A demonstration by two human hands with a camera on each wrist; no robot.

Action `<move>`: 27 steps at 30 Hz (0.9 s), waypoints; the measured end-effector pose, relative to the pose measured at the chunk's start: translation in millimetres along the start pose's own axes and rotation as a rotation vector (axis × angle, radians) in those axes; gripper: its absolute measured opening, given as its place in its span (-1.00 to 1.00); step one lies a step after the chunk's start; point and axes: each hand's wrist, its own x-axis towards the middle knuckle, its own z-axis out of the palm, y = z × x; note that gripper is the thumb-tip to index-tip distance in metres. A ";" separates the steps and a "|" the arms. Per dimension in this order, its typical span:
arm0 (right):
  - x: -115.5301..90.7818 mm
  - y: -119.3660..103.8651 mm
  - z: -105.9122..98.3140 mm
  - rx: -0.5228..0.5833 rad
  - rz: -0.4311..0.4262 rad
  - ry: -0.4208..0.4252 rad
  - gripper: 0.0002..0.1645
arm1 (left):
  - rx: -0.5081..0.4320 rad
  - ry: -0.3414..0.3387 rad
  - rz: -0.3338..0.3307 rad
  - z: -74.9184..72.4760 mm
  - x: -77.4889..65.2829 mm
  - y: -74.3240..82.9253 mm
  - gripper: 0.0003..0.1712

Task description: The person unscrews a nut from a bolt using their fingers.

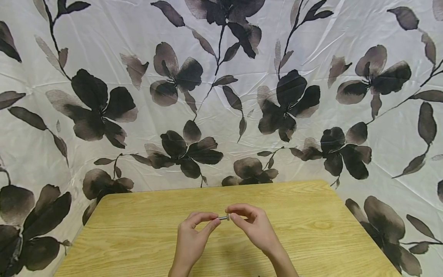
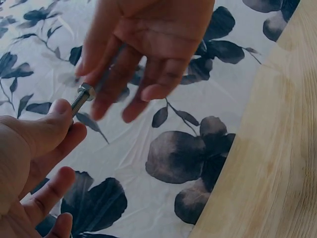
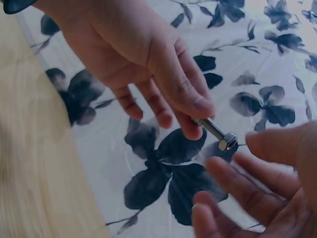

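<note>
Between thumb and index finger, my left hand (image 1: 191, 239) pinches a silver threaded bolt (image 3: 212, 129) above the table. A hex nut (image 3: 228, 142) sits on the bolt's outer end, which points toward my right hand (image 1: 257, 230). The bolt's other end is hidden in the left fingertips. Thumb and fingers of the right hand stand apart around the nut; in the right wrist view a small gap shows between the thumb and the nut. The left hand's other fingers are loosely bent, clear of the bolt, as the left wrist view shows.
Under both hands lies a light wood-grain table (image 1: 138, 231) with rounded far corners. Behind it and along its sides hangs a white cloth (image 1: 242, 127) printed with dark flowers and leaves.
</note>
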 end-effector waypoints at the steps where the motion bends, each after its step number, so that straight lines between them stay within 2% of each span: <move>1: 0.4 -0.6 -0.2 -0.010 0.028 0.010 -0.63 | 0.003 0.003 0.003 0.0 -0.1 0.2 -0.80; 5: 0.5 -2.0 -0.6 -0.038 0.123 0.014 -0.57 | 0.021 0.017 0.041 0.7 -0.7 -0.2 -0.72; 10: -0.5 -1.9 0.0 -0.055 0.140 -0.027 -0.55 | 0.076 0.045 0.137 2.6 -0.8 -2.3 -0.69; 13: -0.8 -1.8 -0.3 -0.055 0.129 -0.044 -0.58 | 0.094 0.054 0.163 2.8 -0.8 -2.0 -0.71; 18: -1.1 -2.0 -1.0 -0.046 0.104 -0.065 -0.65 | 0.089 0.052 0.154 1.2 -0.8 -0.1 -0.70; 27: -0.6 -0.7 -0.1 -0.035 0.068 -0.067 -0.70 | 0.050 0.034 0.088 -0.5 -1.4 1.4 -0.78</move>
